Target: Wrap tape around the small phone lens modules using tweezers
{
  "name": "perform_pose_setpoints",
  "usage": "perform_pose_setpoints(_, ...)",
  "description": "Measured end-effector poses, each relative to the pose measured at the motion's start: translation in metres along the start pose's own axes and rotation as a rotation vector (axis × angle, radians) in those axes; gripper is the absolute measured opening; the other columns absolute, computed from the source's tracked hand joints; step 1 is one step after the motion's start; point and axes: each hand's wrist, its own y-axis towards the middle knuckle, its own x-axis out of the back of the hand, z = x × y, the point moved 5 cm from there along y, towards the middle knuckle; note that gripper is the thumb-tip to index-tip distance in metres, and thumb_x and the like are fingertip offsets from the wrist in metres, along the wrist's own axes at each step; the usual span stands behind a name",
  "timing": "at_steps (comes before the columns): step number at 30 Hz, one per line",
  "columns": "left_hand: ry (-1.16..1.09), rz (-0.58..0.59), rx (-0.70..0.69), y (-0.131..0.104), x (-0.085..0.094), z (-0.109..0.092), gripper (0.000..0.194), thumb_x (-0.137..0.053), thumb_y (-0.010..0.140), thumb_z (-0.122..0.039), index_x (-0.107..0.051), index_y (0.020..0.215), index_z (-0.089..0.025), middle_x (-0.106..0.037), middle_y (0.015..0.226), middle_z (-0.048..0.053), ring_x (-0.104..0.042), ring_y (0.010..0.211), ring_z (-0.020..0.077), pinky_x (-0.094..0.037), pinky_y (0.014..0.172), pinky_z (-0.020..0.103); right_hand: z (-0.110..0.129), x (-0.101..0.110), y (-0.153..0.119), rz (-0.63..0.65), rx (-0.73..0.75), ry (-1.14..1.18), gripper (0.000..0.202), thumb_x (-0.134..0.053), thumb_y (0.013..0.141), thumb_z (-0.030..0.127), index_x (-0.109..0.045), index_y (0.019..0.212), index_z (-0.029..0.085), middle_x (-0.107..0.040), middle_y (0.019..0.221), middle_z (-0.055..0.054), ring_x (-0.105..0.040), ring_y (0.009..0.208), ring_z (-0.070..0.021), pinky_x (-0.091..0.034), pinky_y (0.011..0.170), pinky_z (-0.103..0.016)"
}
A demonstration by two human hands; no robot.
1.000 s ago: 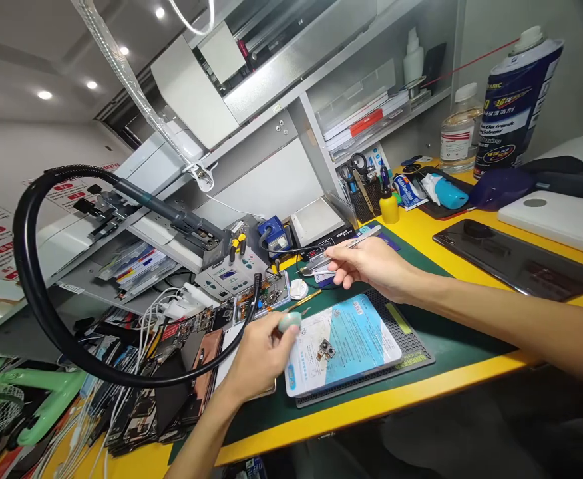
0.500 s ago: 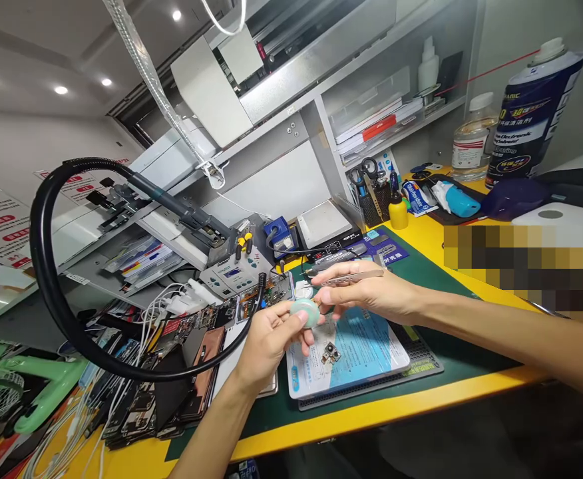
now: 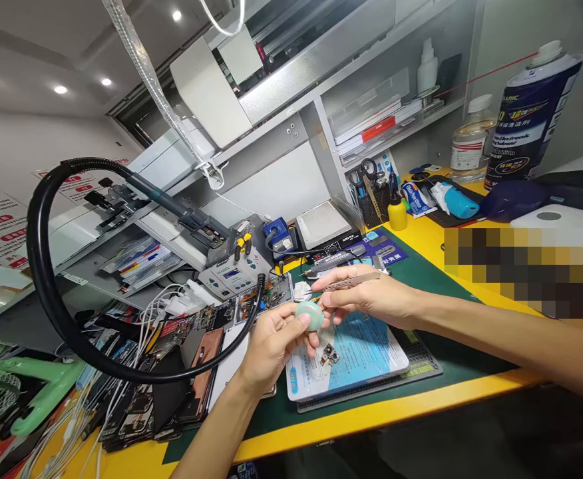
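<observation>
My left hand (image 3: pixel 280 336) pinches a small round pale green disc (image 3: pixel 309 316) between thumb and fingers. Close beside the disc's right edge is my right hand (image 3: pixel 359 293), closed around a pair of metal tweezers (image 3: pixel 352 282) lying across its fingers. The fingertips of that hand are near the disc; I cannot make out whether they touch it. Below both hands a small phone camera module (image 3: pixel 330 354) with dark lenses rests on a blue and white flat box (image 3: pixel 366 369). A crumpled white piece (image 3: pixel 301 291) shows just behind the disc.
A black flexible hose (image 3: pixel 39 246) loops across the left side, its end hanging near my left hand. Stacked phone parts (image 3: pixel 136 412) and cables crowd the left of the green mat (image 3: pixel 466 332). At the back stand a soldering station (image 3: pixel 234 269) and a yellow bottle (image 3: pixel 397 214).
The disc has shifted slightly right in my left hand. The tweezers have tilted and slid a little left in my right hand. The camera module stays on the box.
</observation>
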Motion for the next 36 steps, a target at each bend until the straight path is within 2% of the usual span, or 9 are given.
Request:
perform_pose_setpoints(11,-0.065,0.023,-0.019,0.001,-0.004,0.006,0.027,-0.080,0.089,-0.036,-0.078,0.098,-0.010,-0.077,0.090,0.011,-0.064,0.065,0.0123,-0.055,0.058,0.022,-0.006,0.000,-0.002,-0.037,-0.054,0.036,0.033,-0.087,0.073,0.020,-0.077,0.104,0.015,-0.078,0.080,-0.005,-0.071,0.072,-0.0175,-0.058,0.078,-0.034)
perform_pose_setpoints(19,-0.078,0.000,-0.079,0.009,-0.009,0.005,0.039,-0.084,0.083,-0.044,-0.074,0.093,-0.008,-0.079,0.088,0.014,-0.064,0.059,0.0113,-0.055,0.056,0.022,-0.005,0.006,-0.002,-0.067,0.001,-0.011,0.037,-0.091,0.073,0.029,-0.077,0.106,0.017,-0.080,0.079,-0.004,-0.073,0.076,-0.0180,-0.055,0.078,-0.031)
perform_pose_setpoints(26,-0.030,0.028,-0.144,0.010,-0.011,0.004,0.030,-0.078,0.091,-0.042,-0.071,0.095,-0.013,-0.075,0.083,0.002,-0.065,0.060,0.0111,-0.055,0.058,0.025,-0.006,0.009,-0.001,-0.089,-0.011,-0.045,0.036,-0.094,0.072,0.032,-0.074,0.098,0.017,-0.080,0.080,-0.005,-0.073,0.078,-0.0205,-0.054,0.080,-0.034)
perform_pose_setpoints(33,0.059,0.042,-0.154,0.001,-0.006,-0.004,0.034,-0.077,0.091,-0.046,-0.072,0.095,-0.013,-0.074,0.080,0.001,-0.064,0.059,0.0111,-0.054,0.058,0.025,-0.004,0.005,-0.002,-0.075,-0.025,-0.061,0.035,-0.094,0.073,0.031,-0.076,0.099,0.018,-0.081,0.085,-0.007,-0.074,0.082,-0.0226,-0.054,0.087,-0.038)
perform_pose_setpoints(36,0.082,0.038,-0.145,-0.002,-0.004,-0.003,0.033,-0.076,0.092,-0.045,-0.072,0.096,-0.013,-0.074,0.082,0.002,-0.065,0.061,0.0117,-0.055,0.060,0.026,-0.001,0.001,-0.003,-0.058,-0.007,-0.065,0.036,-0.094,0.071,0.030,-0.078,0.100,0.017,-0.081,0.083,-0.006,-0.075,0.080,-0.0225,-0.055,0.084,-0.037)
